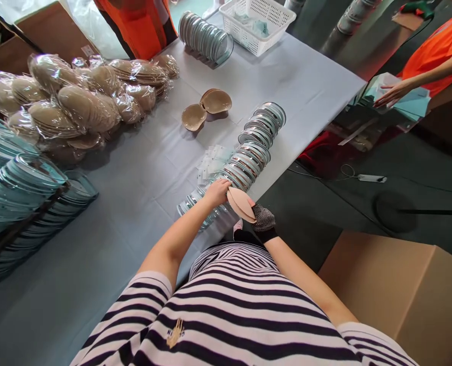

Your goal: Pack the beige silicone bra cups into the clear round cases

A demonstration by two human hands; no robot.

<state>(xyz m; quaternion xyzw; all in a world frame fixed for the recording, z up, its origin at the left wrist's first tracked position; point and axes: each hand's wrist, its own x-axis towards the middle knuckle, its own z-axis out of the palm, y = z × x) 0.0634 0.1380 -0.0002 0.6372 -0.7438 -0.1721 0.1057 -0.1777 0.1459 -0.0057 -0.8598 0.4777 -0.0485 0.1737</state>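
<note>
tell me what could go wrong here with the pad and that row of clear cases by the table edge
1. The row of cases stands on edge close to the table edge; the left hand rests on its near end, so a push might topple some or send them to the floor.
2. The gloved right hand holds the pad off the table's edge; if the grip slips, it would likely fall to the floor.

Left hand (217,192) resting on near end of clear case row (245,157). Gloved right hand (263,219) gripping beige pad (240,203) just beside it.
</note>
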